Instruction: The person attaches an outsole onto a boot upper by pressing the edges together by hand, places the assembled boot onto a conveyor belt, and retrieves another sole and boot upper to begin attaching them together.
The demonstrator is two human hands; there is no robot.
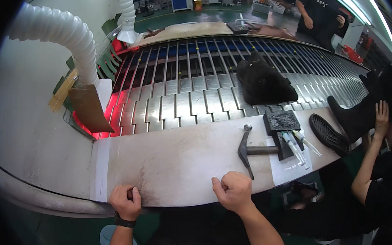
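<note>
My left hand (125, 201), with a dark band on its wrist, is curled into a fist at the near edge of the pale work board (170, 157). My right hand (233, 190) is also closed, thumb on top, above the board's near edge. Nothing shows in either fist. Just beyond my right hand lies a hammer (263, 151) with a curved head. A dark block with a speckled top (282, 121) stands by its handle. Beside it, syringes (296, 151) rest partly on a white sheet (289, 169). A black boot (263, 82) lies on the conveyor.
Metal slats of the conveyor (197, 102) run beyond the board, with red light at the left. White ducts (69, 29) hang at the left. A black sole (327, 134) lies at right, near a co-worker's hand (381, 118) on a tall black boot (360, 118). Another person (321, 19) stands across.
</note>
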